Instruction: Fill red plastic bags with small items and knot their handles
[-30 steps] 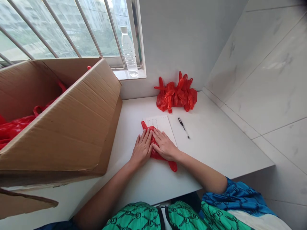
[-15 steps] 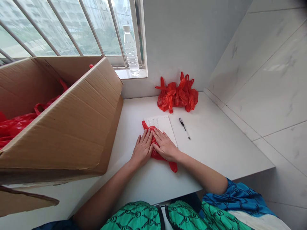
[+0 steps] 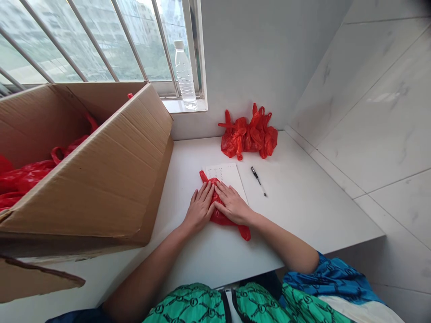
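Both hands lie open and flat, palms down: the left hand [image 3: 199, 207] and right hand [image 3: 232, 205] press a crumpled red plastic bag [image 3: 218, 216] onto the white paper sheet [image 3: 226, 172]. It looks partly flattened, probably mid-fold. Behind the sheet sits a finished-looking heap of red bags [image 3: 249, 133]; left of it, more fill the brown cardboard box [image 3: 101, 170].

Head cam, worn high, looks fwd and down over white bench [image 3: 303, 211] toward window [image 3: 101, 40]; hands close in, centre frame.
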Available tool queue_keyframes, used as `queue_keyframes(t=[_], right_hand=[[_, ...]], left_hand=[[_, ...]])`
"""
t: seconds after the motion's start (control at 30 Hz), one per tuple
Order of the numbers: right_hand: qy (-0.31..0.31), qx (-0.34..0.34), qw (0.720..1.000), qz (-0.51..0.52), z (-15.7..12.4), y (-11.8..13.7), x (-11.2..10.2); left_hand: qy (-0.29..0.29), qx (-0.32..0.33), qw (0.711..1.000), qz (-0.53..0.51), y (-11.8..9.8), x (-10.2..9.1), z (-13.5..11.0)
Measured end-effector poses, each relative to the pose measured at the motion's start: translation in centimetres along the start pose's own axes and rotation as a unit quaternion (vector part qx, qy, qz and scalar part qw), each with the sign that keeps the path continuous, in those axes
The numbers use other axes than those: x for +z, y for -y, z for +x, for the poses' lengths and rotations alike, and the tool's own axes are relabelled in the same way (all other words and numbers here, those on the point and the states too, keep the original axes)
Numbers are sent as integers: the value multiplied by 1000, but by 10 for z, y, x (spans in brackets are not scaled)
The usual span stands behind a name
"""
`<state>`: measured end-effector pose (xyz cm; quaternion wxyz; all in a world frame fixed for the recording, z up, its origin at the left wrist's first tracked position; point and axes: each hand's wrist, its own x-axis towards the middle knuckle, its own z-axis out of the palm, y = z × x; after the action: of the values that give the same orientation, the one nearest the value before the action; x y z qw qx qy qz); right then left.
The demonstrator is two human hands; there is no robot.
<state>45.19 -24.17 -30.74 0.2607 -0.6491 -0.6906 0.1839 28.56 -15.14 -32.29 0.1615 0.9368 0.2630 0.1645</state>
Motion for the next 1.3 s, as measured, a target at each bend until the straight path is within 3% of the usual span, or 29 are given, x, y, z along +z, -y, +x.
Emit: queue_keyframes(t=[0.13,0.2,0.33,0.43,0.5,0.6,0.7,0.8,0.87,0.93,1.0,1.13,1.3], right_hand=[[-135,47,986,84,3,-22,-20],[-176,75,977,97,3,-30,-27],[-116,95,984,101,1,-29,-30],[-77,87,986,124,-1,-20,-27],[-55,78,979,181,-1,-17,-26],[-59,74,947,308,-1,-17,-29],[-88,92,912,391,-2,-21,-39],[-89,123,941,301,-5,-25,-50],[-113,137,969,172,-8,-26,-56],[-142,137,976,92,-9,-25,-58],[-127,129,980,85,-10,-22,-57],[-22,103,987,122,-11,-17,-47],[5,68,984,164,-12,-22,-45]], left_hand=[[-120,-37,989,-73,3,-25,4],[-130,-89,986,-60,5,-39,5],[7,-156,987,-20,6,-53,1],[106,-140,984,-42,2,-52,-2],[129,-122,981,-73,-1,-49,-3],[87,-113,975,-168,-3,-48,-2],[-42,-151,941,-301,-2,-49,2],[-125,-180,913,-345,0,-51,4],[-121,-172,932,-294,0,-50,3],[-91,-157,958,-224,-2,-47,1],[-52,-146,972,-178,-5,-43,0],[3,-146,976,-163,-11,-35,-1],[-19,-151,968,-202,-1,-33,1]])
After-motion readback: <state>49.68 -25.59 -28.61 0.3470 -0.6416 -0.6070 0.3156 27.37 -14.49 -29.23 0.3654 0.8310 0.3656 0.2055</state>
